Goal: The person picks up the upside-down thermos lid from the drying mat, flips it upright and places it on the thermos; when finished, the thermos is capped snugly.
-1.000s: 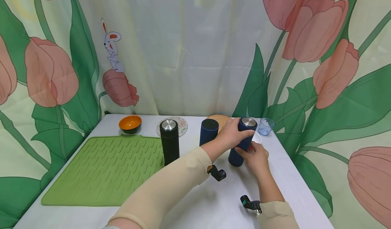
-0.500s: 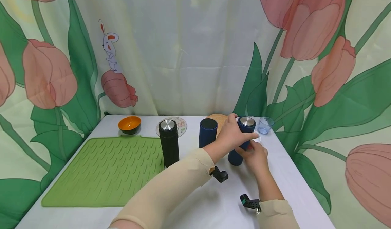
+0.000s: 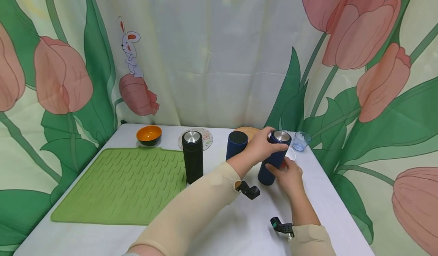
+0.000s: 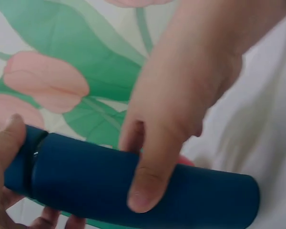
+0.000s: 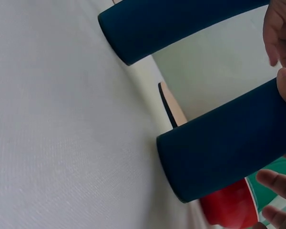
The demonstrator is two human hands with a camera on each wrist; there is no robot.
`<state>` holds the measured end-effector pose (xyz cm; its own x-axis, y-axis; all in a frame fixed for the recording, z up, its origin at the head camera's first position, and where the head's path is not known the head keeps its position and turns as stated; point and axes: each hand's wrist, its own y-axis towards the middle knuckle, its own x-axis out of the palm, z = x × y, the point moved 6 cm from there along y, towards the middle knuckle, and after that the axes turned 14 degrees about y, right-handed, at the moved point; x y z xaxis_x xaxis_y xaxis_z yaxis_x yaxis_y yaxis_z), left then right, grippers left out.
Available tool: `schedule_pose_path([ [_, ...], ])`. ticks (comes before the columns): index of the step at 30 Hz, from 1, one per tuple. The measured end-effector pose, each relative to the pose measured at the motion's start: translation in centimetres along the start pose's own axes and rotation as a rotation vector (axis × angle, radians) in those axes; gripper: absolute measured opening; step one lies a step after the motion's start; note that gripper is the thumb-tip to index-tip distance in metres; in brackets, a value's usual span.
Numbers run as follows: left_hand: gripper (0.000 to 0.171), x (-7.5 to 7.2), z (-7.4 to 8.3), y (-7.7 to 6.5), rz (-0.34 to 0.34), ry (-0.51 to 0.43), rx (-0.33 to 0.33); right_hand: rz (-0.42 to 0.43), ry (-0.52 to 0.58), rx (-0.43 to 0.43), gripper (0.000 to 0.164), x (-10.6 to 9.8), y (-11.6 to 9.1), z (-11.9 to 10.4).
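Observation:
A dark blue thermos (image 3: pixel 272 165) with a silver-topped lid (image 3: pixel 282 135) stands at the right of the table. My left hand (image 3: pixel 262 146) reaches across and grips it near the lid, thumb along the front. Lower down, my right hand (image 3: pixel 289 177) holds the body between thumb and fingers. In the left wrist view a dark seam separates the lid (image 4: pixel 20 160) from the body (image 4: pixel 95 176), and the right thumb (image 4: pixel 150 186) lies across it. A second blue thermos (image 3: pixel 236 145) with a black top stands to the left, partly behind my left wrist.
A black thermos (image 3: pixel 193 161) stands beside the green ridged mat (image 3: pixel 119 187). Along the back are an orange bowl (image 3: pixel 149 135), a floral round mat (image 3: pixel 207 140), a wooden round board (image 3: pixel 247 131) and a clear blue glass (image 3: pixel 301 141). A red vessel (image 5: pixel 231 205) sits behind the held thermos.
The head view shifts slightly. Both hands stay on the same thermos, and the left hand's fingers and thumb move a little around its top. The other thermoses stay put.

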<state>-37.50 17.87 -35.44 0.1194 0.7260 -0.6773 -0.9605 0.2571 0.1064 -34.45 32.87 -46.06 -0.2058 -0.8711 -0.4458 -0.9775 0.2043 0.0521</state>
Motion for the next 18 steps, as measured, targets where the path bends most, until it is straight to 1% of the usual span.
schedule_pose_path([
  [3, 0.072, -0.3, 0.1, -0.1, -0.053, 0.005, 0.005, -0.005, 0.012, 0.008, 0.086, 0.2, -0.1, 0.1],
  [6, 0.074, -0.3, 0.3, -0.2, -0.056, 0.05, 0.02, -0.01, 0.027, 0.021, 0.089, 0.0, 0.0, 0.1],
  [9, 0.08, -0.1, 0.4, -0.3, -0.011, 0.097, 0.032, -0.017, 0.047, 0.028, 0.089, 0.0, 0.0, 0.1],
  [13, 0.093, 0.8, 0.2, -0.5, 0.067, 0.136, 0.016, -0.02, 0.049, 0.018, 0.088, 0.2, 0.2, 0.0],
  [16, 0.098, 1.2, 0.1, -0.6, 0.137, 0.114, -0.01, -0.02, 0.043, 0.017, 0.084, 0.2, 0.2, 0.1],
  [18, 0.095, 1.3, 0.1, -0.6, 0.181, 0.091, -0.005, -0.015, 0.034, 0.011, 0.081, 0.0, 0.3, 0.0],
])
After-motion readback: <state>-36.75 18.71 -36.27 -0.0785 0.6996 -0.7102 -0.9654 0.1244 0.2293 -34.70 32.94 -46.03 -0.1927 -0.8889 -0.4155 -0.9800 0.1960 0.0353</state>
